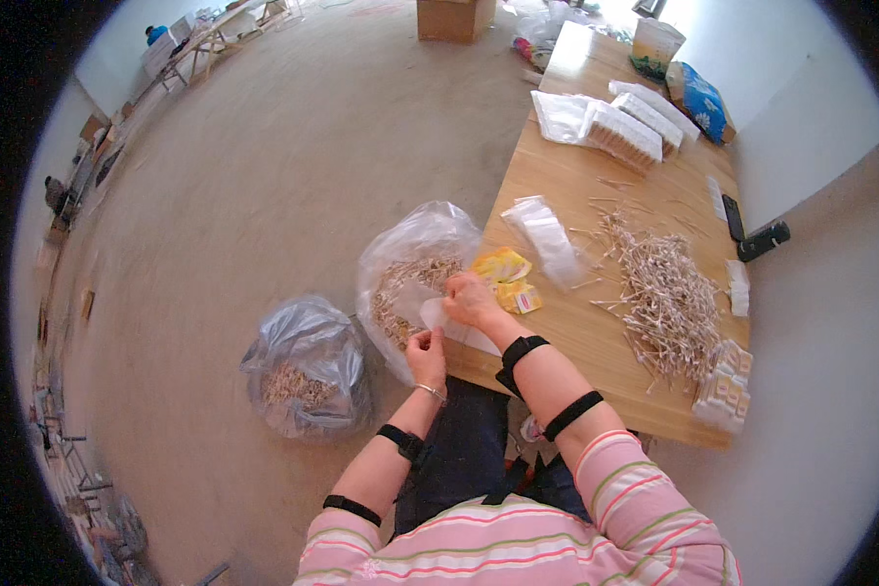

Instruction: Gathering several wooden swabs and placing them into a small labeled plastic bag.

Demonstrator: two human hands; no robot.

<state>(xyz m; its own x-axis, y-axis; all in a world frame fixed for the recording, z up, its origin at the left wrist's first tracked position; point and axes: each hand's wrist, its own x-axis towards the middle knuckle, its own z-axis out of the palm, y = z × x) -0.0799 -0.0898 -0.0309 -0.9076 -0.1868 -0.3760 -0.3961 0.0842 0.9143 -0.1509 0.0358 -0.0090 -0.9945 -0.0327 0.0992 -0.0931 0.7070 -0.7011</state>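
While both hands are pinching a small clear packet (447, 322) at desk (566, 195) edge, left hand (426, 354) & right hand (471, 299) closed on it, sticks pile (666, 303) is waiting unpacked; few filled packs (627, 132) sitting done.

We hold a small clear plastic pouch (446, 319), flat and slightly tilted, pinched at both ends just beside the desk (566, 186) edge.
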